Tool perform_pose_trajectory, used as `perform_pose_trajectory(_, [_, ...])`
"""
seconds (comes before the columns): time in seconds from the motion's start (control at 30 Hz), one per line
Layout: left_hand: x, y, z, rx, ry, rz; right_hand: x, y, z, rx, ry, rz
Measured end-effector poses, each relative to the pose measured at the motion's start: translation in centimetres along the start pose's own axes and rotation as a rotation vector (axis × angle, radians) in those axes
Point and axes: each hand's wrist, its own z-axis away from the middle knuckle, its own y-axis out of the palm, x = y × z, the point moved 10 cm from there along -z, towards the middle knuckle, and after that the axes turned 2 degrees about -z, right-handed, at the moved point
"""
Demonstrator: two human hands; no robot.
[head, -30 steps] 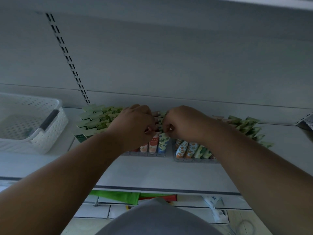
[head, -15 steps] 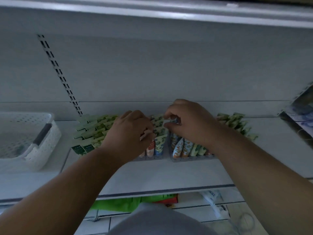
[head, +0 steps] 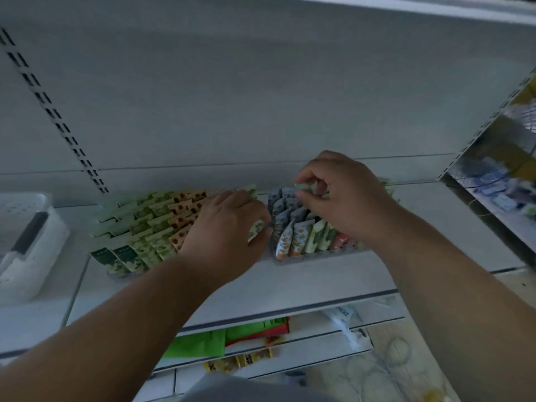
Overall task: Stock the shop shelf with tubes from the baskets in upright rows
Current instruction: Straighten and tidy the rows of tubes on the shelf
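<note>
Head view: right hand (head: 345,198) fingers (head: 309,195) are pinching the flat crimped end of a pale green tube (head: 304,187) above the back of the right-hand rows (head: 301,230). Left hand (head: 229,230) is curling its fingers round a patterned tube (head: 255,230), just beside the gap between the two blocks. Both tubes are sitting directly under the fingers, long axes leaning back toward the shelf wall; the right hand is nearer the back slots. Tubes are looking soft, glossy, printed with leaf and orange patterns, wedge-ended. Left block (head: 145,227) is standing in tilted ranks on the white shelf (head: 290,285). White perforated plastic basket (head: 26,245) is resting far left.
</note>
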Motion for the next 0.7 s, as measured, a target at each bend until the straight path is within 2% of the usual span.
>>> perform_pose_trajectory(0.2, [0.1, 1.1, -2.6, -0.024, -0.115, -0.055, -3.0, 0.5, -2.5, 0.119, -0.112, -0.018])
perform_pose_trajectory(0.47, [1.2, 1.6, -6.1, -0.015, -0.247, -0.177, -5.7, 4.8, -5.6, 0.367, -0.306, 0.022])
perform_pose_trajectory(0.7, [2.7, 3.7, -8.3, 0.144, -0.292, -0.236, -6.1, 7.3, -6.9, 0.475, -0.301, 0.038])
